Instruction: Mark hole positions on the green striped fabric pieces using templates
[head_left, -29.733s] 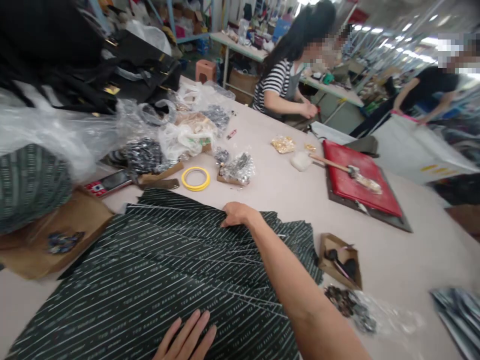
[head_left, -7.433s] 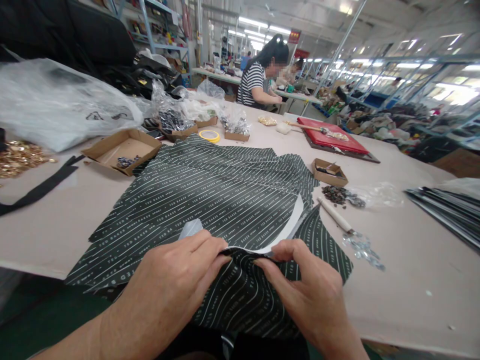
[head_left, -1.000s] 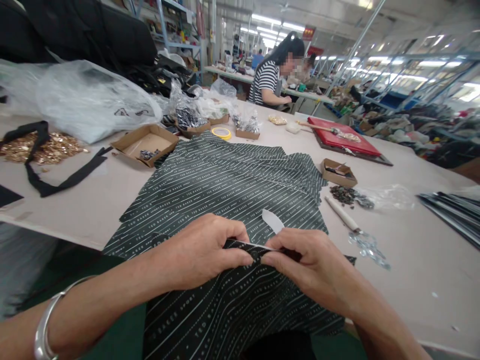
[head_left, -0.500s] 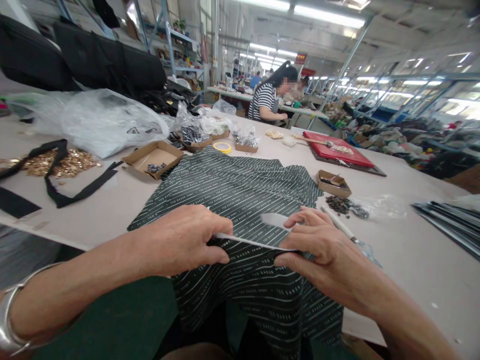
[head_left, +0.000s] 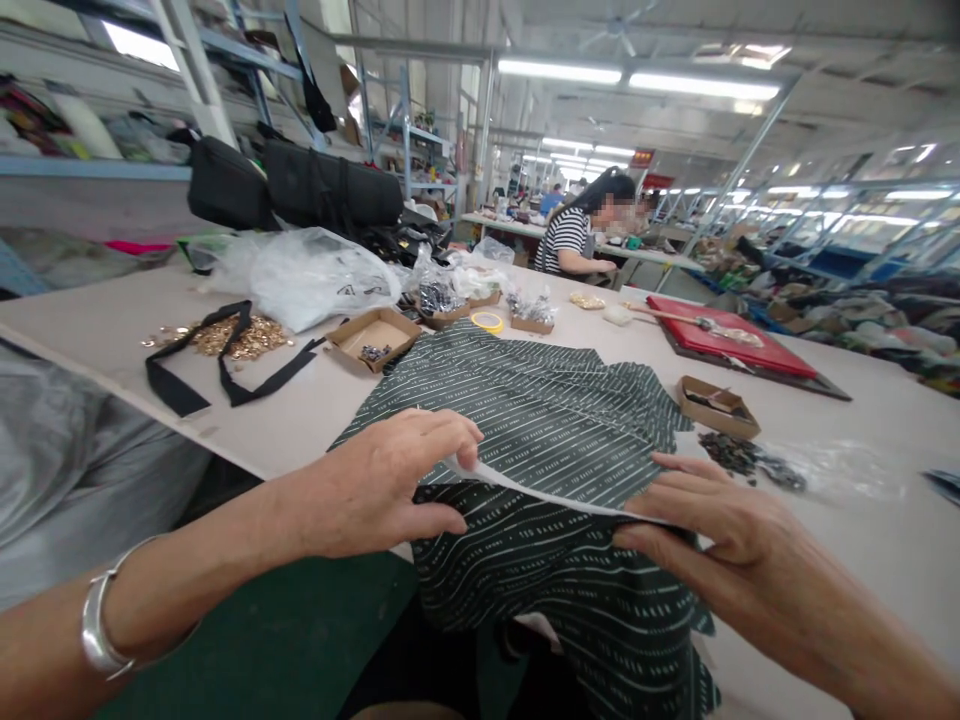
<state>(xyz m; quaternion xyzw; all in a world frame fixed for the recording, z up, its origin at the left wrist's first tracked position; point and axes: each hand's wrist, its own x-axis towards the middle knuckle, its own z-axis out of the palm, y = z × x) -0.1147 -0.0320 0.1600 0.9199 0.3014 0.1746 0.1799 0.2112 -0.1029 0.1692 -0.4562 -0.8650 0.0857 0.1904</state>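
A stack of dark green sheets with pale printed stripes (head_left: 540,410) lies on the table and hangs over its near edge. My left hand (head_left: 382,485) pinches the left end of the top sheet's folded edge (head_left: 540,495), whose white underside shows. My right hand (head_left: 720,530) grips the same edge further right, fingers closed over it. The edge is stretched between both hands above the near rim of the table. A silver bracelet (head_left: 97,620) sits on my left wrist.
An open cardboard box (head_left: 375,338), black straps (head_left: 225,375) over gold hardware, plastic bags (head_left: 307,275), a yellow tape roll (head_left: 487,321), a red board (head_left: 731,345), a small box (head_left: 716,405) and loose dark parts (head_left: 739,455) lie around. A person in a striped top (head_left: 570,240) works at the far end.
My hands have moved apart along the folded edge, the right one sliding rightward. The view has tilted up and turned left, showing more of the shelves and the table's left side.
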